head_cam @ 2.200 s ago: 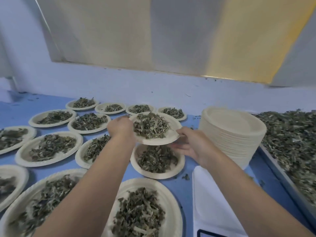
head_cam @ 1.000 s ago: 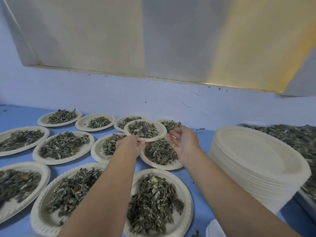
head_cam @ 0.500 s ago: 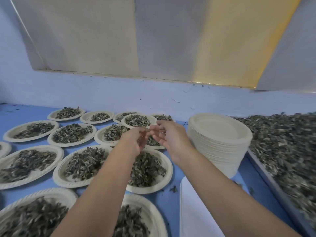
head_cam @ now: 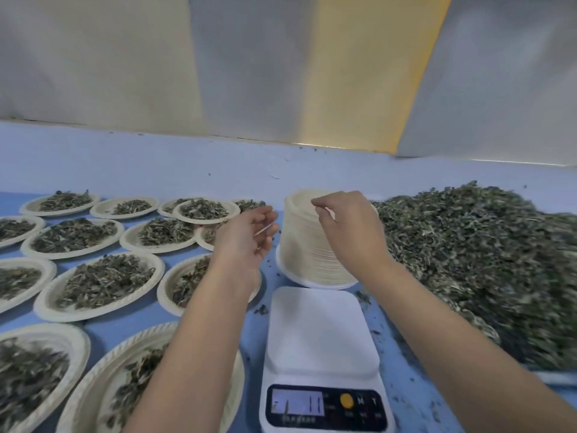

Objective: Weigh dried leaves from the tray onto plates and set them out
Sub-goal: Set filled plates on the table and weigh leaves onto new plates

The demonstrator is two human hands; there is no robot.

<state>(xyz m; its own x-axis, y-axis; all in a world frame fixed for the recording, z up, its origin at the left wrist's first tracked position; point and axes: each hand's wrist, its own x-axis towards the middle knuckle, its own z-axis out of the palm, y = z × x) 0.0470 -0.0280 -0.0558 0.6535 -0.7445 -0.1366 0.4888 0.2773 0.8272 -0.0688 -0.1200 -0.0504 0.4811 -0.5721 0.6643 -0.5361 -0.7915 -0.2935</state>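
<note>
Leaves, dried and grey-green [head_cam: 468, 260], are heaped in a broad mound on a flat tray [head_cam: 559, 379] just to the right of a white digital kitchen scale [head_cam: 321, 332], whose weighing platform is bare and whose lit display [head_cam: 296, 404] is too blurred to be read. Directly behind the scale, a tall stack of cream-coloured round paper plates [head_cam: 309, 254] is set on the blue table surface [head_cam: 103, 329]. The right hand [head_cam: 346, 226] is held over the top of this stack, its fingertips [head_cam: 316, 205] bent down at the uppermost plate's edge; whether that plate is pinched cannot be told. The left hand [head_cam: 246, 235] is held in the air behind and to the left of the scale, just beside the stack, with its fingers loosely curled and nothing seen in its grasp. To the left of the scale, many cream paper plates filled with leaves [head_cam: 93, 315] are laid out in rows, some overlapping at their rims. One filled plate [head_cam: 231, 215] at the far end of the rows is rested on top of its neighbours. Loose leaf crumbs are scattered on the blue surface around the scale.
</note>
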